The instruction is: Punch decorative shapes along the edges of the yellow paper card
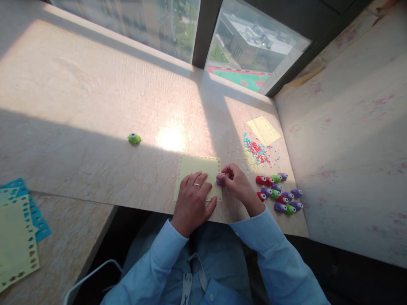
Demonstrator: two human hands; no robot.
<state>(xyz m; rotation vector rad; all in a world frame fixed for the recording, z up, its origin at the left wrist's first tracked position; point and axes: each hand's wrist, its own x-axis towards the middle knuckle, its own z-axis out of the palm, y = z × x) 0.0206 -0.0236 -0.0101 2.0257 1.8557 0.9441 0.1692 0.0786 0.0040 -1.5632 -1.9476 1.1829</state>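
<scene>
Under the yellow sheet [199, 165], a pale, marble-veined ledge [79, 106] is spreading out on every side, with sunlight falling across it beyond the sheet. To the right of the sheet, a flower-patterned wall [346, 135] is rising from the end of the ledge. Beyond the sheet, a window [254, 38] is giving onto a building and a green-and-red court. Far to the left of the sheet, a pile of yellow and blue papers [19, 237] is lying, shaped holes lining their edges. The sheet itself is lying squarely before the person, with small holes running along its top and left sides.

On the sheet, the left hand [193, 201] is resting flat with fingers spread, holding the paper down and grasping nothing. At the sheet's right edge, the right hand [237, 184] is pinching a purple punch [219, 182] between thumb and fingers; whether paper is sitting in its slot, I cannot tell.

To the right of the sheet and beyond it, a smaller yellow paper [263, 130] is lying. Directly right, a cluster of red, green and purple punches [282, 199] is sitting. Left of the sheet and beyond it, a lone green punch [134, 139] is sitting. Beyond the sheet's right corner, red, blue and yellow confetti [258, 153] is lying scattered.
</scene>
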